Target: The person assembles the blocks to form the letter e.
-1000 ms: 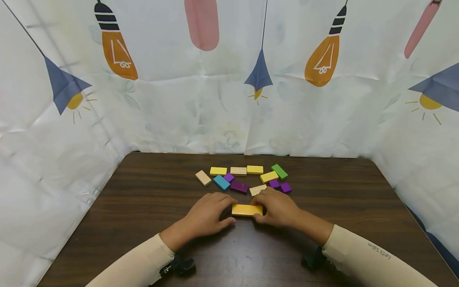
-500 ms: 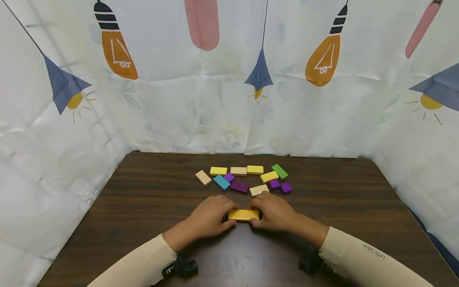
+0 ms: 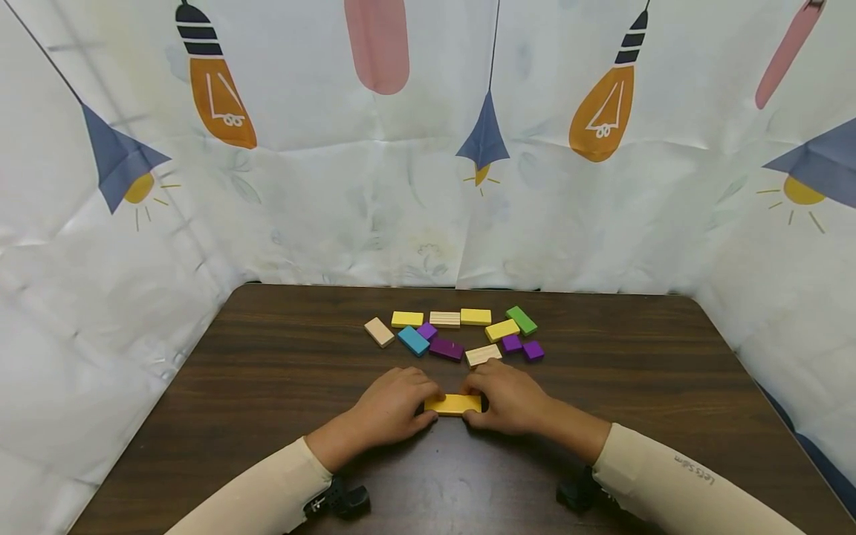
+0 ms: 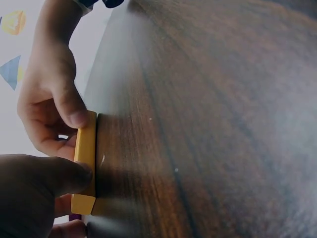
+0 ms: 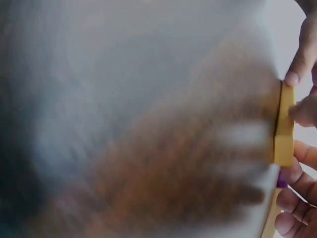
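A long yellow wooden block point(image 3: 455, 405) lies crosswise in front of the person, low at the tabletop. The left hand point(image 3: 393, 405) pinches its left end between thumb and fingers. At the right end, the right hand point(image 3: 511, 399) grips it the same way. Seen from the left wrist, both thumbs press the near long face of the yellow block point(image 4: 85, 148), while the fingers are partly hidden behind it. The right wrist view shows the block point(image 5: 284, 148) at its right edge, with fingertips point(image 5: 292, 171) of the right hand close to its end.
Beyond the hands lie several loose blocks: a pale wood block point(image 3: 483, 355), a dark purple block point(image 3: 446, 348), a blue block point(image 3: 413, 340), a green block point(image 3: 521, 319) and others. The brown table point(image 3: 200, 416) ends at a printed white cloth point(image 3: 321, 215).
Both hands have drawn the yellow block toward the person and slightly left. The left hand has closed in on the block's left end. The other blocks stay where they were.
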A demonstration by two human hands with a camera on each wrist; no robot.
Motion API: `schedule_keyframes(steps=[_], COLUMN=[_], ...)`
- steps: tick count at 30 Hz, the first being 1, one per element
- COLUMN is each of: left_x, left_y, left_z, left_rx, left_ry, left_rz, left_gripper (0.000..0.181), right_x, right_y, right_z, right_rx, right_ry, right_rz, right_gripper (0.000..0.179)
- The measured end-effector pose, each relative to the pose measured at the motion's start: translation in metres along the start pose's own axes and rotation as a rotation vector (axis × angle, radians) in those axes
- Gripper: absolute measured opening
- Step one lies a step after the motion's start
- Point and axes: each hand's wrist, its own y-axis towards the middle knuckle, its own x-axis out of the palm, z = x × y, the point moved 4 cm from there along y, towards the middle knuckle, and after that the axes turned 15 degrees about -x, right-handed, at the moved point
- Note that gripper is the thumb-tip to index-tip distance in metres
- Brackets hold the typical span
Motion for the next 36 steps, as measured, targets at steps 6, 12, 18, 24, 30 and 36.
schedule_keyframes(steps=[6, 12, 18, 24, 30, 36], left_x=[0.001, 0.002, 0.001, 0.001, 0.001, 0.002], left_y=[0.001, 0.001, 0.001, 0.002, 0.002, 0.003], left_z=[-0.002, -0.003, -0.003, -0.003, -0.002, -0.003], left_rx=[0.004, -0.003, -0.006, -0.008, -0.015, -0.018], left_ry=[-0.008, -0.028, -0.038, -0.037, -0.031, -0.023], left_rz=[0.002, -0.002, -0.001, 0.008, 0.015, 0.008], left_gripper=[0.022, 0.021, 0.021, 0.021, 0.02, 0.021], right_x=[-0.015, -0.028, -0.029, -0.027, -0.027, -0.032], right_y=[0.0, 0.003, 0.01, 0.015, 0.019, 0.016], right_z=[0.011, 0.028, 0.04, 0.046, 0.048, 0.048], right_rx=[0.052, 0.09, 0.093, 0.062, 0.042, 0.042], right_ry=[-0.025, -0.128, -0.181, -0.209, -0.212, -0.223], right_rz=[0.034, 0.068, 0.032, 0.001, -0.02, -0.002], right_gripper=[0.025, 0.029, 0.033, 0.032, 0.031, 0.03])
